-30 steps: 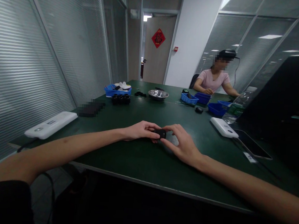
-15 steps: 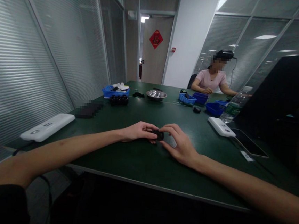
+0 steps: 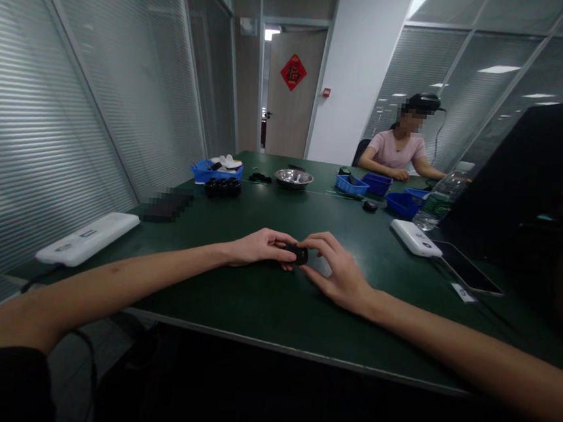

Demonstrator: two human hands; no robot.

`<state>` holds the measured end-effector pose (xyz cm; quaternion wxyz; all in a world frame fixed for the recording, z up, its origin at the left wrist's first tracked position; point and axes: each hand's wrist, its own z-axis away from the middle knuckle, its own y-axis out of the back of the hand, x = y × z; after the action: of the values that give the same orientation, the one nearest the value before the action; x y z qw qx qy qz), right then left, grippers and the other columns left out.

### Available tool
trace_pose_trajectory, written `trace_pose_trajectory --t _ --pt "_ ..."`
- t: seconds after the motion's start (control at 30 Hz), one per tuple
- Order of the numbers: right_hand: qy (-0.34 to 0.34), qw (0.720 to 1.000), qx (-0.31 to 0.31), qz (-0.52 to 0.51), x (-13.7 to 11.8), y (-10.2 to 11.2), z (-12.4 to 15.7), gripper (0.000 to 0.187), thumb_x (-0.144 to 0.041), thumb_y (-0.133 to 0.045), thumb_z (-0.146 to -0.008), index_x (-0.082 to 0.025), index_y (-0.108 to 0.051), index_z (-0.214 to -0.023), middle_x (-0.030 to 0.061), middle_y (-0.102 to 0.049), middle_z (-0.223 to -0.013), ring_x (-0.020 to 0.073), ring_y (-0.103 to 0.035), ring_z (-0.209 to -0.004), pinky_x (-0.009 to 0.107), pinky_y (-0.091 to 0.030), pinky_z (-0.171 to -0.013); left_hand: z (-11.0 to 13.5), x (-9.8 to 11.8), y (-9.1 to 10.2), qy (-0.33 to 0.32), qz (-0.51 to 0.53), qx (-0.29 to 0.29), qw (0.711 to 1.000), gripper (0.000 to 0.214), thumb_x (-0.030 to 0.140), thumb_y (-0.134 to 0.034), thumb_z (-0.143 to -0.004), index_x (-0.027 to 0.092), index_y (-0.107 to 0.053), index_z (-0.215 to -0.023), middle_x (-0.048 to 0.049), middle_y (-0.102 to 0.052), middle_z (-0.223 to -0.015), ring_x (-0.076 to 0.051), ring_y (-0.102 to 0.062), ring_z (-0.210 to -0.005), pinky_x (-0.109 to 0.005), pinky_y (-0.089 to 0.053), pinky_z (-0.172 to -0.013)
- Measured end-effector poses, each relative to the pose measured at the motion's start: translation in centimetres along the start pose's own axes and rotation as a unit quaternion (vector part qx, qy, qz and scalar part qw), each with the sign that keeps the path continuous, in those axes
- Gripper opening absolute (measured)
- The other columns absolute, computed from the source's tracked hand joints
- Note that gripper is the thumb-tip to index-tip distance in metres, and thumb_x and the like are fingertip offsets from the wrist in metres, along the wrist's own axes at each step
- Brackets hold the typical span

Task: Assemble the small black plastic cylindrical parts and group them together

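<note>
A small black rounded device is held between my two hands, low over the middle of the green table. My left hand is closed on its left part, with the thumb lying along the near side. From the right, my right hand pinches the device's other end, fingertips on the far edge and thumb on the near edge. My fingers cover part of the device, and its exact kind is too small to make out.
Farther back are a metal bowl, a blue tray, black round parts and blue bins. White power banks lie at both sides. A phone and a water bottle are right. A person sits opposite.
My hands and the black device stay almost still. The person opposite has lowered one hand towards the table.
</note>
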<state>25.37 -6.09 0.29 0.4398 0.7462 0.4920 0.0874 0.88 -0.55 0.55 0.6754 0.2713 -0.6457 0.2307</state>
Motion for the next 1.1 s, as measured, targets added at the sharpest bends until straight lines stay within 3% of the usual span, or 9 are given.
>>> trace_pose_trajectory --t 0.17,0.33,0.43,0.53,0.73,0.83,0.93,1.1 --pt "-0.038 0.999 0.001 0.016 -0.06 0.14 -0.01 0.034 -0.037 -0.067 -0.097 -0.024 -0.057 -0.127 0.0097 -0.065 -0.112 0.0283 -0.063 -0.104 0.048 -0.055 -0.087 0.0 -0.07 0.09 -0.005 -0.003 -0.003 1.0 0.044 0.029 -0.081 -0.085 0.012 -0.069 -0.123 -0.0085 -0.074 -0.104 -0.014 -0.07 -0.086 -0.033 -0.053 -0.09" --pt "0.001 1.0 -0.003 -0.002 0.04 0.03 0.03 0.034 -0.026 -0.064 -0.097 -0.025 -0.056 -0.129 0.0111 -0.061 -0.125 0.0285 -0.06 -0.115 0.048 -0.054 -0.095 -0.07 -0.17 0.11 -0.009 0.001 -0.007 1.0 0.044 0.028 -0.081 -0.085 0.012 -0.068 -0.124 -0.0086 -0.074 -0.103 -0.014 -0.071 -0.085 -0.033 -0.053 -0.09" --pt "-0.014 1.0 0.008 0.007 0.04 -0.08 -0.01 0.039 -0.032 -0.068 -0.095 -0.024 -0.054 -0.13 0.0106 -0.062 -0.121 0.0289 -0.061 -0.112 0.049 -0.054 -0.094 -0.12 -0.23 0.11 -0.006 0.001 -0.002 1.0 0.047 0.029 -0.082 -0.084 0.012 -0.068 -0.124 -0.0087 -0.075 -0.102 -0.015 -0.07 -0.084 -0.034 -0.053 -0.09" --pt "-0.032 0.999 0.0 0.013 0.06 -0.05 -0.03 0.031 -0.035 -0.065 -0.098 -0.023 -0.057 -0.126 0.0097 -0.064 -0.113 0.0276 -0.062 -0.105 0.047 -0.055 -0.089 -0.13 -0.24 0.12 -0.006 0.002 -0.002 1.0 0.046 0.03 -0.083 -0.083 0.011 -0.069 -0.123 -0.0087 -0.074 -0.103 -0.015 -0.07 -0.085 -0.034 -0.053 -0.089" --pt "0.0 1.0 0.0 -0.016 -0.03 0.02 0.01 0.034 -0.027 -0.065 -0.096 -0.024 -0.055 -0.129 0.0119 -0.059 -0.126 0.0283 -0.06 -0.113 0.046 -0.055 -0.093 -0.07 -0.08 0.03 -0.005 0.0 0.002 1.0 0.047 0.031 -0.083 -0.083 0.011 -0.068 -0.122 -0.0087 -0.075 -0.099 -0.015 -0.07 -0.083 -0.034 -0.054 -0.089" --pt "-0.032 0.999 0.009 -0.004 0.09 -0.02 0.03 0.039 -0.035 -0.068 -0.096 -0.024 -0.055 -0.131 0.0106 -0.062 -0.12 0.0282 -0.061 -0.108 0.047 -0.055 -0.09 -0.08 -0.15 0.07 -0.004 0.0 0.003 1.0 0.047 0.031 -0.083 -0.083 0.011 -0.068 -0.123 -0.0095 -0.075 -0.102 -0.015 -0.071 -0.084 -0.034 -0.053 -0.089" --pt "-0.041 0.999 -0.002 -0.002 0.25 -0.05 0.09 0.03 -0.035 -0.063 -0.1 -0.023 -0.057 -0.126 0.009 -0.064 -0.113 0.0266 -0.062 -0.103 0.046 -0.054 -0.088 -0.09 -0.26 0.16 -0.004 0.003 -0.004 1.0 0.046 0.03 -0.083 -0.083 0.011 -0.069 -0.123 -0.0095 -0.074 -0.105 -0.015 -0.071 -0.086 -0.033 -0.053 -0.09" --pt "-0.004 1.0 -0.006 -0.028 0.11 -0.01 0.12 0.034 -0.026 -0.064 -0.098 -0.024 -0.055 -0.13 0.0115 -0.06 -0.127 0.0272 -0.06 -0.112 0.045 -0.054 -0.092 -0.05 -0.16 0.16 -0.011 0.0 0.001 1.0 0.046 0.03 -0.082 -0.084 0.012 -0.068 -0.124 -0.0079 -0.075 -0.1 -0.014 -0.07 -0.084 -0.033 -0.054 -0.089"
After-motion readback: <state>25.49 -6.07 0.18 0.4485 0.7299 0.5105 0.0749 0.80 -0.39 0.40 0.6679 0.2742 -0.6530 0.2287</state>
